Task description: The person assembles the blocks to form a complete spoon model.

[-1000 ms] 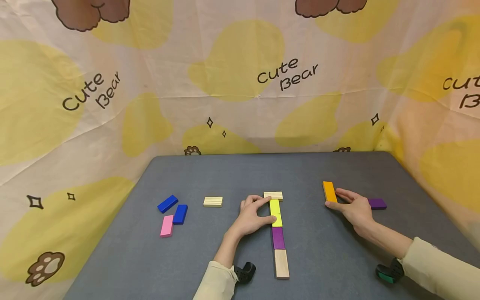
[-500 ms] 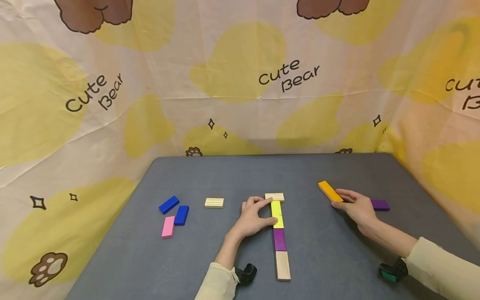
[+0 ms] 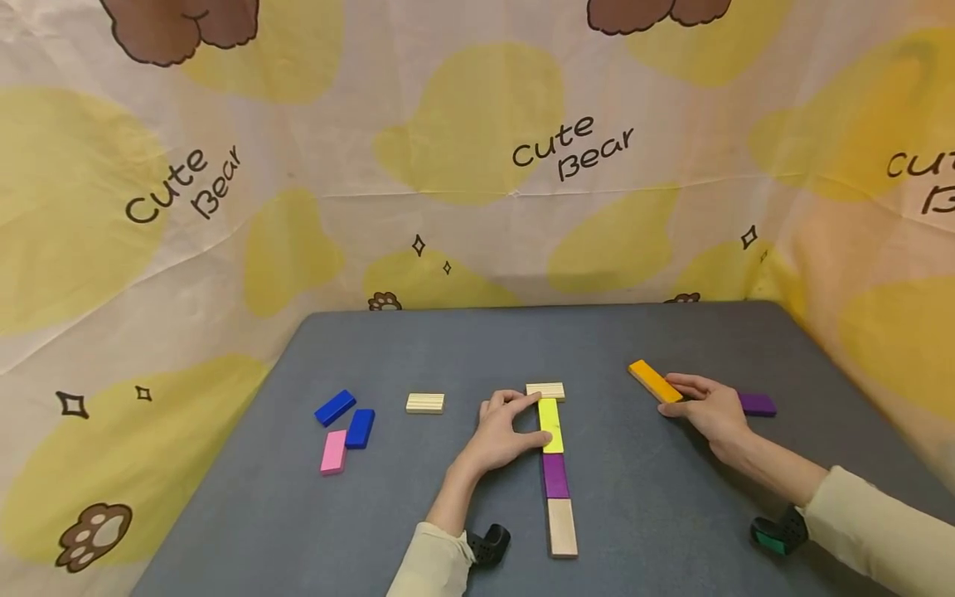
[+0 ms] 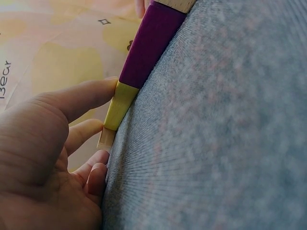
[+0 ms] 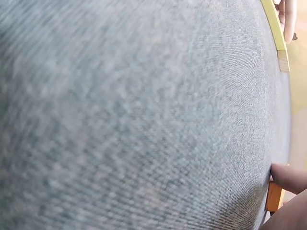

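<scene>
In the head view, my left hand (image 3: 503, 435) holds the yellow block (image 3: 550, 427) lengthwise, thumb near its lower end and index finger near its upper end. That block lies in a straight row, with a purple block (image 3: 555, 475) and a plain wooden block (image 3: 562, 527) below it. A ridged wooden block (image 3: 545, 391) lies crosswise at the top. Over on the right, my right hand (image 3: 709, 413) pinches the near end of an orange block (image 3: 651, 379), which points up and to the left. The right wrist view shows only part of the orange block (image 5: 274, 196) by the thumb.
A second purple block (image 3: 758, 405) lies just behind the right hand. On the left of the grey table (image 3: 462, 348) are two blue blocks (image 3: 335, 408), a pink block (image 3: 333, 453) and another ridged wooden block (image 3: 425, 404). A printed cloth hangs around the back and sides.
The orange block has turned from nearly upright in view to a slant, its far end swinging left. My right hand has shifted slightly right. The left hand keeps its place on the yellow block.
</scene>
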Motion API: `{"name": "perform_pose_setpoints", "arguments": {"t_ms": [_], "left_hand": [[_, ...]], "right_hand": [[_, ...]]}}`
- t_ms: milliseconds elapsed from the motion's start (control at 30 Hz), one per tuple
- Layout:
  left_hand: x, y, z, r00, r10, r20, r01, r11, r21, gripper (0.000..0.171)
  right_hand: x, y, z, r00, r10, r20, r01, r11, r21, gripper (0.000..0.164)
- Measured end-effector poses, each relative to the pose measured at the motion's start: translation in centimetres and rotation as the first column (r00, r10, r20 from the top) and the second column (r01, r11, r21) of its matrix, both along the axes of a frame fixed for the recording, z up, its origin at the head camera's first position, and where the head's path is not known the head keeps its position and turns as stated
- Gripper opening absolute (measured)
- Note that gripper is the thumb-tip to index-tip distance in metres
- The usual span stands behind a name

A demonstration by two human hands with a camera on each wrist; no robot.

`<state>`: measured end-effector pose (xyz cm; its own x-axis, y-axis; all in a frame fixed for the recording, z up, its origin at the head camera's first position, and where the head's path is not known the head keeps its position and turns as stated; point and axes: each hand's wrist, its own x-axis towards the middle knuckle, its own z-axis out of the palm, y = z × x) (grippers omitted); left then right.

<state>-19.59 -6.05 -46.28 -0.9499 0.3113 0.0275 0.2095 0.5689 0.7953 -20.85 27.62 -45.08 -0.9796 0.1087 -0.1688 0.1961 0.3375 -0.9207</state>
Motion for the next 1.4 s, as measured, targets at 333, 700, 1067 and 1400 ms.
{"name": "perform_pose_setpoints", "arguments": {"t_ms": [333, 700, 1067, 1400], "left_hand": [[-0.1, 0.0, 0.1, 1.0, -0.004, 0.002, 0.004, 1.0, -0.006, 0.066], [0.2, -0.2, 0.2, 1.0, 0.0, 0.006, 0.0, 1.0, 0.005, 0.066], [0.1, -0.2, 0.3, 1.0, 0.009, 0.015, -0.009, 1.0, -0.006, 0.066], [0.0, -0.2, 0.3, 1.0, 0.018, 0.025, -0.017, 0.999, -0.029, 0.067]], "right_hand": [[-0.1, 0.1, 0.0, 1.0, -0.001, -0.006, 0.001, 1.0, 0.015, 0.066], [-0.3, -0.4, 0.8, 1.0, 0.017, 0.026, -0.016, 1.0, -0.023, 0.066], [-4.1, -5.2, 1.7, 0.994, 0.108, -0.025, -0.11, 0.984, -0.137, 0.058], [-7.8, -10.4, 1.1, 0.94, 0.323, -0.112, -0.33, 0.942, -0.053, 0.045]]}}
